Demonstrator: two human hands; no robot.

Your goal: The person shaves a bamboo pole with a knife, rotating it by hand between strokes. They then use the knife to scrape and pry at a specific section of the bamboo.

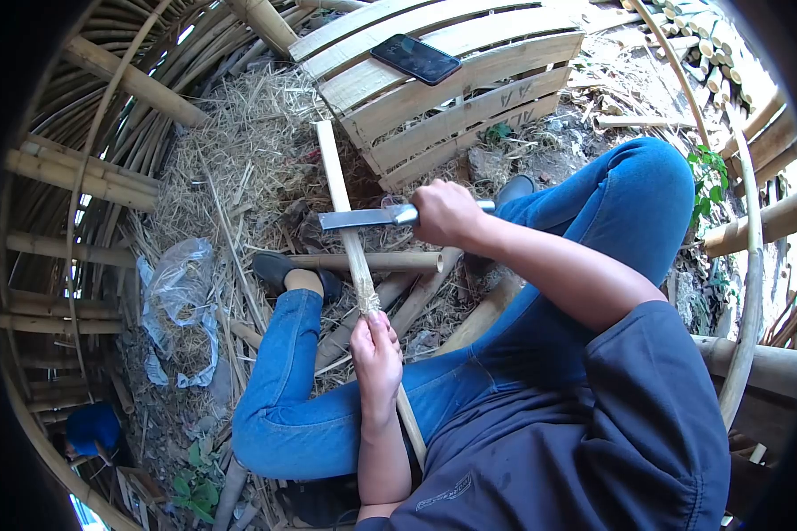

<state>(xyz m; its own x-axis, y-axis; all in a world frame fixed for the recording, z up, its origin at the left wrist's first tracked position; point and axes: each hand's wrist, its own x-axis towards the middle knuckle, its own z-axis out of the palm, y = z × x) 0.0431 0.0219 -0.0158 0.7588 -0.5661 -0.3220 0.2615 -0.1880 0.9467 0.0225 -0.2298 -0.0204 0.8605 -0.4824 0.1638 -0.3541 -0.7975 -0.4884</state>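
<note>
My right hand (444,212) is closed around the handle of a metal-bladed knife (359,219). The blade points left and lies across a pale bamboo strip (335,173). Below the blade, my left hand (377,356) grips the strip, thumb on top, just under a frayed, shaved section. From there the strip slants up to the crate's side, and its lower end runs beneath my left forearm toward my lap. A bamboo pole (376,262) lies crosswise behind the strip, near my shoe.
A slatted wooden crate (469,75) stands ahead with a phone (415,59) on top. A clear plastic bag (179,288) lies at the left among shavings. Bamboo poles (84,181) line the left side; cut bamboo (713,49) is stacked at the upper right.
</note>
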